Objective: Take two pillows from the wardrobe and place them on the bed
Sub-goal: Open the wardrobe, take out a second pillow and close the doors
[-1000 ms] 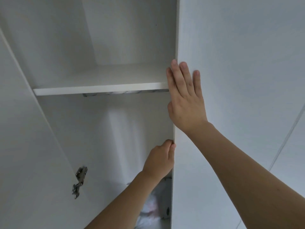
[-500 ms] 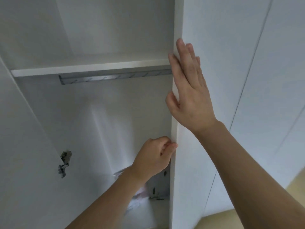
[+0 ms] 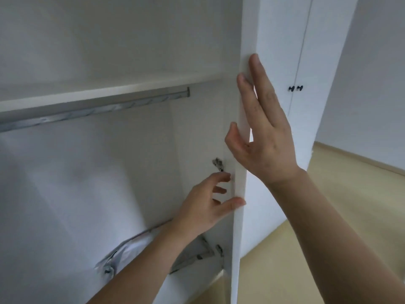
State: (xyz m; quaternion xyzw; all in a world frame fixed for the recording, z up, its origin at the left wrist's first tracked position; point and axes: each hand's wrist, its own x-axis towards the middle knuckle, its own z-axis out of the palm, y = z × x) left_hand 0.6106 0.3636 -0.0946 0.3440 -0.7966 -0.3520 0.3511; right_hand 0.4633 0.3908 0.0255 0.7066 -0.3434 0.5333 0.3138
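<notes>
Right hand (image 3: 263, 137) flat, fingers spread, on smooth white wardrobe door (image 3: 280, 51) edge, left hand (image 3: 206, 205) open, thumb touching edge, ribbed metal rail (image 3: 92, 110) under flat shelf (image 3: 109, 93).

Pale plastic-wrapped bundle (image 3: 129, 249) low in wardrobe is blurred, partly behind left forearm; contents unclear. Silver metal hanging rail (image 3: 92, 111) cut off at left edge.

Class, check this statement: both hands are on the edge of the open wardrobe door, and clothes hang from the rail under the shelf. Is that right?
Not quite. The head view shows the rail bare, no clothes hanging. The rest stands: the left hand and right hand are on the open door's edge.
</notes>
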